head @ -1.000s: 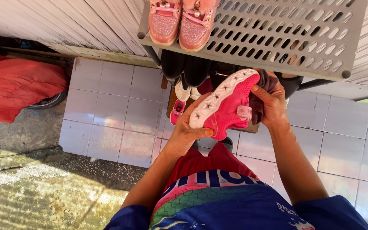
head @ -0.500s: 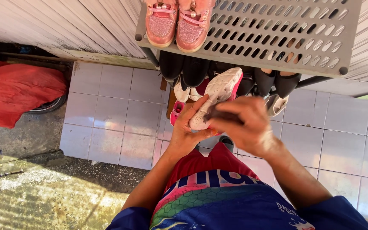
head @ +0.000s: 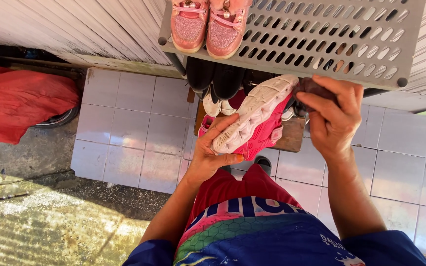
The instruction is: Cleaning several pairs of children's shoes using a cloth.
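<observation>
My left hand (head: 212, 152) grips the heel end of a small pink shoe (head: 255, 120), turned so its white star-patterned sole faces up and the toe points toward the rack. My right hand (head: 335, 116) is closed on a dark cloth (head: 307, 86) at the toe end of the shoe, just under the front edge of the grey perforated shoe rack shelf (head: 321, 34).
A pair of glittery pink shoes (head: 208, 24) stands on the shelf's left end. Dark shoes (head: 215, 76) and small white and pink shoes (head: 210, 106) sit on lower levels. A red cloth (head: 18, 98) covers a wheel at left. White floor tiles (head: 129, 133) meet wet concrete (head: 50, 221).
My right hand with the cloth has moved from over the shoe's heel up and right to its toe. The shoe has tilted a little, showing more pink side.
</observation>
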